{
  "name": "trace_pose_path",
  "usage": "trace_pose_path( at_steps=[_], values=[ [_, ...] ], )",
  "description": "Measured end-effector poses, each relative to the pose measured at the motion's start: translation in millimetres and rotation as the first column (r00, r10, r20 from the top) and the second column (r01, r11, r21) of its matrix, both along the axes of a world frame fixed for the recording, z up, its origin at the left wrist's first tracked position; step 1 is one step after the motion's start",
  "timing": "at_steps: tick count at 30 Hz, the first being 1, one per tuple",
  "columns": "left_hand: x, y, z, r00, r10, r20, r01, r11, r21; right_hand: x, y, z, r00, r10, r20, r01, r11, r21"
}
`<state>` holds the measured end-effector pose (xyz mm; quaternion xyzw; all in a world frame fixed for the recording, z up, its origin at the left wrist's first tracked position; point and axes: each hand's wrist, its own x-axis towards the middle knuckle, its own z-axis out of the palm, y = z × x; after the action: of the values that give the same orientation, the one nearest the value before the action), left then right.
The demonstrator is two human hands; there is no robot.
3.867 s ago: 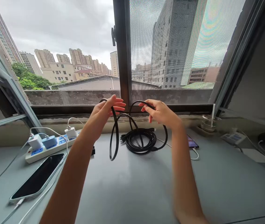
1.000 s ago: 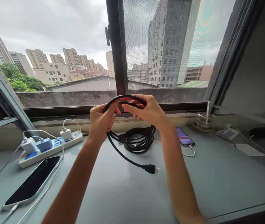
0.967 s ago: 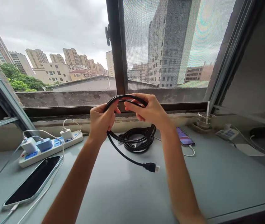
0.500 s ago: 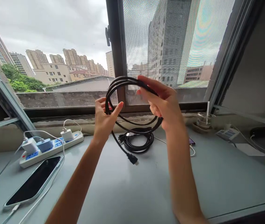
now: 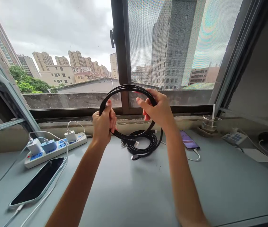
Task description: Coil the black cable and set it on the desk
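Note:
A black HDMI cable (image 5: pixel 129 87), wound into a coil of several loops, is held up over the desk between my hands. My left hand (image 5: pixel 103 123) is closed round the left side of the coil, thumb on top. On the right, my right hand (image 5: pixel 158 107) holds the coil loosely, its thumb raised inside the loop. One cable end droops below the right hand, and its HDMI plug (image 5: pixel 135 157) hangs low in front of a second coiled black cable (image 5: pixel 156 143) on the desk. The held loops partly hide that second coil.
At left stand a white power strip (image 5: pixel 55 149) with chargers and a phone (image 5: pixel 39 181) on a white cord. Another phone (image 5: pixel 189 139) lies beyond my right forearm. A cup with a straw (image 5: pixel 209 122) stands by the window ledge at right.
My left hand has closed on the coil, having been more spread before. The coil has dropped slightly, and the loose plug end now hangs from the right side instead of the left.

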<state>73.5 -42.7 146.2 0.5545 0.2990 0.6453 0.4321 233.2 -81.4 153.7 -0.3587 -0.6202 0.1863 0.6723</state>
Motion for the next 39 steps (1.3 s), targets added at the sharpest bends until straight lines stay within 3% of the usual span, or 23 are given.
trace_pose_path(
  at_steps=[5,7,9,12,16,18,19,21,24,27,30,32,34,36,39],
  values=[
    [6.4,9.7,-10.0,0.968,-0.012,-0.249,-0.004,0.998,-0.062,-3.0,-15.5,5.9,0.993,0.067,-0.101,-0.070,0.997,-0.024],
    [5.6,14.3,-14.4,0.913,-0.024,-0.407,-0.036,0.989,-0.140,-2.4,-19.8,7.1,0.989,0.046,-0.144,-0.049,0.999,-0.017],
    [4.5,16.2,-18.3,0.827,-0.164,-0.538,0.009,0.960,-0.278,-4.8,-21.4,7.7,0.983,0.020,-0.183,-0.019,1.000,0.007],
    [4.6,14.2,-22.8,0.628,-0.511,-0.587,0.216,0.839,-0.500,-13.7,-20.2,7.9,0.979,0.001,-0.205,0.008,0.999,0.047],
    [9.1,9.2,-25.9,0.340,-0.826,-0.449,0.511,0.563,-0.649,-24.5,-20.8,7.0,0.982,0.021,-0.187,-0.003,0.996,0.093],
    [12.4,7.8,-27.5,0.284,-0.884,-0.371,0.600,0.465,-0.651,-26.4,-24.9,6.9,0.985,0.040,-0.166,-0.020,0.993,0.120],
    [14.3,7.5,-28.5,0.309,-0.891,-0.331,0.632,0.453,-0.629,-26.6,-27.7,7.0,0.989,0.049,-0.140,-0.031,0.991,0.130],
    [18.4,7.7,-30.8,0.460,-0.855,-0.242,0.675,0.513,-0.530,-26.2,-32.5,7.4,0.994,0.061,-0.096,-0.045,0.986,0.162],
    [24.7,9.6,-32.5,0.709,-0.699,-0.097,0.644,0.697,-0.315,-25.0,-29.9,7.5,0.972,0.146,-0.184,-0.089,0.954,0.286],
    [27.0,13.8,-30.2,0.842,-0.536,0.053,0.537,0.828,-0.161,-23.0,-8.4,4.4,0.878,0.308,-0.365,-0.173,0.917,0.358],
    [21.5,20.8,-26.0,0.901,-0.390,0.187,0.407,0.912,-0.058,-20.0,22.9,-3.1,0.802,0.290,-0.522,-0.239,0.957,0.166],
    [14.3,26.1,-23.5,0.936,-0.304,0.175,0.311,0.950,-0.011,-18.2,39.2,-9.5,0.827,0.188,-0.530,-0.223,0.975,-0.002],
    [5.8,30.9,-21.2,0.981,-0.163,0.105,0.161,0.987,0.025,-16.7,47.1,-15.2,0.914,0.055,-0.401,-0.095,0.992,-0.082],
    [-2.4,34.4,-19.1,1.000,-0.008,0.023,0.007,0.997,0.071,-15.8,47.8,-19.1,0.978,-0.037,-0.206,0.025,0.998,-0.062],
    [-12.0,35.8,-15.7,0.992,0.091,-0.088,-0.079,0.988,0.130,-15.8,44.0,-21.7,0.998,-0.052,-0.043,0.051,0.999,-0.019]
  ],
)
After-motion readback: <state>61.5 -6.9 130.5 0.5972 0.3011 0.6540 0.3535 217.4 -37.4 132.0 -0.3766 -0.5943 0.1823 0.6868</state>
